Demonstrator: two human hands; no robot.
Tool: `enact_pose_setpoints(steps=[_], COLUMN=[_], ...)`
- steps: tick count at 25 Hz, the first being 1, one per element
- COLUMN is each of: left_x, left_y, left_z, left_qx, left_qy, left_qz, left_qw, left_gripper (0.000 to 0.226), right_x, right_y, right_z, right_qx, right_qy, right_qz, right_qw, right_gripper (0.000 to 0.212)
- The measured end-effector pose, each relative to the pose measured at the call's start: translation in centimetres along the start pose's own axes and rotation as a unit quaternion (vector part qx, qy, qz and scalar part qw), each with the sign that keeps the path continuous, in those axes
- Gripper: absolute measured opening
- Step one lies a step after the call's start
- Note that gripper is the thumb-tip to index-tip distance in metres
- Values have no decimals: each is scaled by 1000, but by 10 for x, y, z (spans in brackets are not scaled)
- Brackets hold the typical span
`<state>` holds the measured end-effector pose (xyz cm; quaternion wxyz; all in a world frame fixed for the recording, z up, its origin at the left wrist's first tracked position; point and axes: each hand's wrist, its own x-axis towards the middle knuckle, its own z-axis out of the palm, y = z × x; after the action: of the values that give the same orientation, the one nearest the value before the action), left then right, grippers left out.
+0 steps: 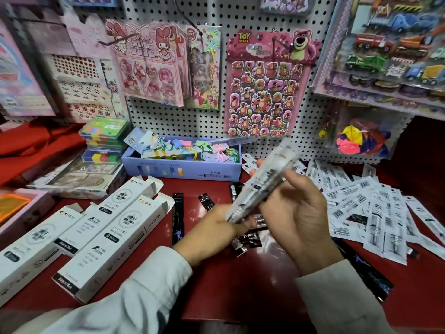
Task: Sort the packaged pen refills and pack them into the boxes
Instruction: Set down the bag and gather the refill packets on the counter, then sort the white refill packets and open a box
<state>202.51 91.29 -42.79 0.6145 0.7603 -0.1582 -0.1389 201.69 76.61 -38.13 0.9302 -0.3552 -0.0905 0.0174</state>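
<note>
Red table (240, 285), white boxes (113, 239), scattered refill packets (375, 213)

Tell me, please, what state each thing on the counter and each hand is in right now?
White boxes: lying flat, end flaps open.
Bundle of white refill packs: gripped in both hands, raised, blurred.
Left hand: holding the bundle's lower end.
Right hand: curled round the bundle.
Loose white packs: scattered.
Blue box: open, full.

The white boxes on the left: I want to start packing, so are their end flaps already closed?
No, the white boxes lie on the red table with their far end flaps standing open.
</note>
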Motion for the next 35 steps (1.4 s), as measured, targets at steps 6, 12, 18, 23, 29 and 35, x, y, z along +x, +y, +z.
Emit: enact_pose_setpoints(steps=[6, 12, 18, 23, 29, 35], left_x=[-26, -41, -56, -53, -41, -36], left_y=[9, 11, -6, -24, -19, 7], left_z=[-31, -48, -121, -98, -87, -77], left_qx=[-158, -60, 533, 664, 644, 533], left_qy=[-179, -96, 140, 104, 108, 167], left_qz=[-132, -104, -61, -86, -174, 112], left_qw=[962, 988, 832, 736, 737, 822], left_gripper=[22, 26, 65, 52, 48, 72], right_x=[0, 4, 15, 13, 8, 9], right_y=[9, 41, 23, 34, 49, 18], right_z=[-6, 7, -5, -4, -5, -10], right_qx=[-147, -253, -179, -199, -236, -119], right_qy=[-26, 21, 166, 148, 117, 173], right_qz=[109, 92, 16, 8, -2, -39], right_qw=[983, 963, 970, 969, 965, 977], right_gripper=[32, 33, 25, 26, 22, 43])
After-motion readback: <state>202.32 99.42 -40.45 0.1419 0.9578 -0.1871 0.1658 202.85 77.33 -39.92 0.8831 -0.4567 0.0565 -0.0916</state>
